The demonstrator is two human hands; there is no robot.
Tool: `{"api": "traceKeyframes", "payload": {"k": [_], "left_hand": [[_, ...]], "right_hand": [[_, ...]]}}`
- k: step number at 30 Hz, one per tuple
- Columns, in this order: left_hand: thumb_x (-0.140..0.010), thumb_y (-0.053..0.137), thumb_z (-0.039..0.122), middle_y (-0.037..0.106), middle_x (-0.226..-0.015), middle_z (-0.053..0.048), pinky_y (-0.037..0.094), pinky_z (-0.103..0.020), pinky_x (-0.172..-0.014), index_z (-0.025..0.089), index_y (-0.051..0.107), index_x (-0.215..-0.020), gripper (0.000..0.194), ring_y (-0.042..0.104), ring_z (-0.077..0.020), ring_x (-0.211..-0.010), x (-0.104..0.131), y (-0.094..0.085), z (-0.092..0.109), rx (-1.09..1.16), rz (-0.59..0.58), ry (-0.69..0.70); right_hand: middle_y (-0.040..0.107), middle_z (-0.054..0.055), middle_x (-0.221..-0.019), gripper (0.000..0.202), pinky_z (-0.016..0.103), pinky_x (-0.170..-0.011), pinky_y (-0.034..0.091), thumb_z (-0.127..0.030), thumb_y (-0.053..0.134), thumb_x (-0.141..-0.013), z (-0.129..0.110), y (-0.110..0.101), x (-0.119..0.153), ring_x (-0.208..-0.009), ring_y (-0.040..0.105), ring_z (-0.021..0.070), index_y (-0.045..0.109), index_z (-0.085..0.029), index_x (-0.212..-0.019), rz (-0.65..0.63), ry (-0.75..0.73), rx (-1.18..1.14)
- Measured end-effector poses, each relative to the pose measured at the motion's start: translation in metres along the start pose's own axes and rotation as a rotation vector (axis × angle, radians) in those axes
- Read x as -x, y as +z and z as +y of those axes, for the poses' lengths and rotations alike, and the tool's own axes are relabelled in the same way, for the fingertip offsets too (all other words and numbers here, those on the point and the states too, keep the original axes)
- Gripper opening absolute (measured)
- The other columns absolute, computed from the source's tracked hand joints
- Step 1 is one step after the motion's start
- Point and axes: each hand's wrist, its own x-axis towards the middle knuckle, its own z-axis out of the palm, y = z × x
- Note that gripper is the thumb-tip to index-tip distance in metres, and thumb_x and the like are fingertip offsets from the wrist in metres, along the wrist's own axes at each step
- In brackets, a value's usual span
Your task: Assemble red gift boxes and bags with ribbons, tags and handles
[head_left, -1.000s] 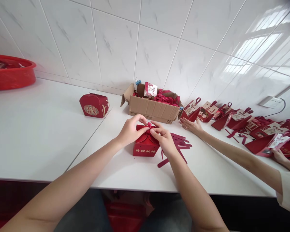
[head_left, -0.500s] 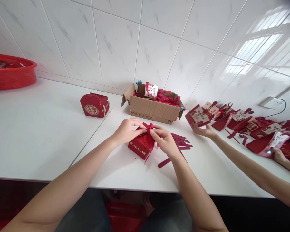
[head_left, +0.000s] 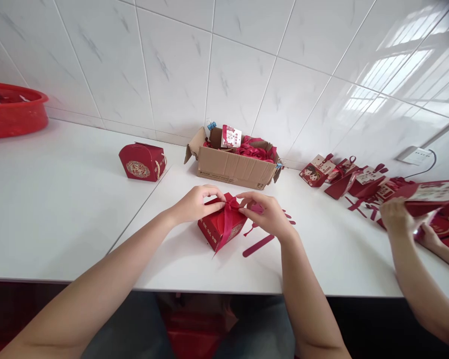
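Left hand (head_left: 200, 203) and right hand (head_left: 267, 214): fingers pinching ribbon bow (head_left: 231, 204) atop red box (head_left: 222, 224), near bench's (head_left: 194, 271) front edge.

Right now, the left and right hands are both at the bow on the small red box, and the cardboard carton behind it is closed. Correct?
One miss: the carton is open, not closed. The head view shows red material inside. The left hand and right hand are at the bow on the small red box.
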Motion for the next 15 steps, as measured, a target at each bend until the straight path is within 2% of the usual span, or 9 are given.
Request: {"api": "traceKeyframes", "payload": {"k": [4,8,12,14,15], "left_hand": [[-0.084,0.058,0.033,0.068,-0.091,-0.003,0.047,-0.036,-0.087,0.021,0.066,-0.082,0.014,0.060,-0.0212,-0.093,0.001,0.004,0.001,-0.045,0.024,0.064],[-0.084,0.056,0.029,0.068,-0.090,-0.003,0.048,-0.036,-0.087,0.021,0.064,-0.080,0.012,0.060,-0.0210,-0.092,0.001,0.009,0.003,-0.058,0.047,0.096],[-0.083,0.055,0.027,0.068,-0.089,-0.004,0.050,-0.034,-0.083,0.021,0.063,-0.081,0.010,0.062,-0.0205,-0.090,0.002,0.009,0.004,-0.081,0.075,0.120],[-0.083,0.055,0.025,0.068,-0.089,-0.004,0.051,-0.033,-0.081,0.020,0.063,-0.081,0.010,0.062,-0.0197,-0.087,0.002,0.009,0.005,-0.108,0.093,0.135],[-0.083,0.054,0.024,0.068,-0.088,-0.004,0.051,-0.033,-0.080,0.020,0.062,-0.081,0.010,0.062,-0.0192,-0.085,0.003,0.009,0.005,-0.123,0.096,0.141]], "right_hand": [[0.069,0.000,-0.082,0.026,0.030,-0.069,0.054,-0.027,0.063,-0.085,-0.009,-0.022,0.002,-0.070,0.063,0.0142,0.066,-0.027,-0.110,-0.066,-0.002,0.035],[0.070,0.004,-0.098,0.018,0.033,-0.073,0.054,-0.028,0.060,-0.086,-0.013,-0.036,-0.013,-0.081,0.065,0.0173,0.069,-0.025,-0.102,0.001,-0.116,0.154],[0.068,0.004,-0.114,0.029,0.038,-0.085,0.054,-0.021,0.054,-0.087,-0.006,-0.021,-0.028,-0.103,0.064,0.0208,0.065,-0.027,-0.114,-0.159,-0.276,0.129],[0.070,0.003,-0.109,0.031,0.036,-0.083,0.055,-0.020,0.052,-0.088,0.001,-0.007,-0.028,-0.096,0.066,0.0191,0.063,-0.028,-0.116,-0.187,-0.297,0.098],[0.071,0.004,-0.104,0.030,0.035,-0.080,0.055,-0.020,0.051,-0.089,0.005,-0.001,-0.026,-0.091,0.066,0.0182,0.064,-0.028,-0.115,-0.155,-0.295,0.089]]}}
